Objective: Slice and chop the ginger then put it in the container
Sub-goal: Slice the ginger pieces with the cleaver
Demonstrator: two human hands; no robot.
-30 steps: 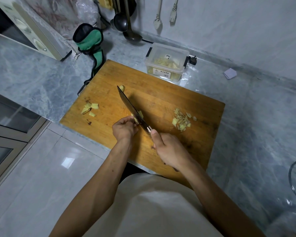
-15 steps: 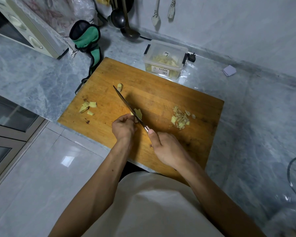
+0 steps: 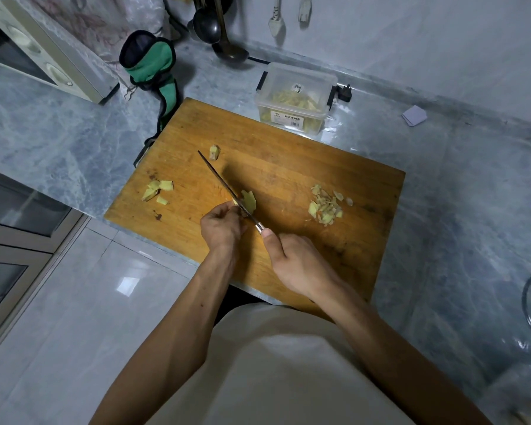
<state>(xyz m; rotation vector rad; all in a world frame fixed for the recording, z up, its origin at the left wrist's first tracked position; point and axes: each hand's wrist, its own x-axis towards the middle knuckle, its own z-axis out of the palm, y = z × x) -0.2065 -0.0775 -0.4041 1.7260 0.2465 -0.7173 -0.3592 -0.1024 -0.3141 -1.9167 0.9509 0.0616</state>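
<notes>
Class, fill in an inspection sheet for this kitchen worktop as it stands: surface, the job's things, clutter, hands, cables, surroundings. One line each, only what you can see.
Surface: wooden cutting board lies on a grey marble counter.
Job's things: knife edge down at a ginger piece; sliced pile to its right, chunks to its left, one lone piece near the blade tip; clear container, lid off, already holds ginger.
Clutter: green cloth bag; small purple paper.
Hands: left hand steadies the ginger; right hand grips the knife handle.
Cables: black plug beside the container.
Surroundings: microwave; ladles hanging on the wall.
</notes>
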